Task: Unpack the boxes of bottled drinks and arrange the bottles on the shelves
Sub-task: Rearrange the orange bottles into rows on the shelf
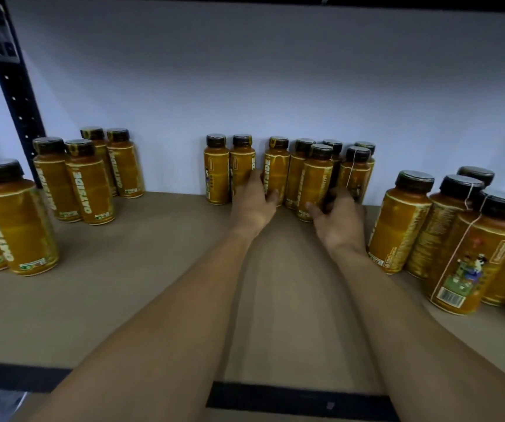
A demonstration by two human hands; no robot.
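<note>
Several orange bottles with black caps stand in a row at the back of the brown shelf (159, 300), against the pale wall. My left hand (254, 205) reaches into that row; its fingers go between two bottles and its thumb lies on the front of one bottle (277, 169), which it grips low down. My right hand (336, 220) is just to the right, thumb on the front of another bottle (316, 181) and fingers curled round its right side. Both bottles stand upright on the shelf.
More orange bottles stand in clusters: a group at back left (89, 184), two at near left (13, 220), several at right (464, 248). A black upright post (13, 95) rises at left. The shelf's black front edge (300, 400) runs below my forearms.
</note>
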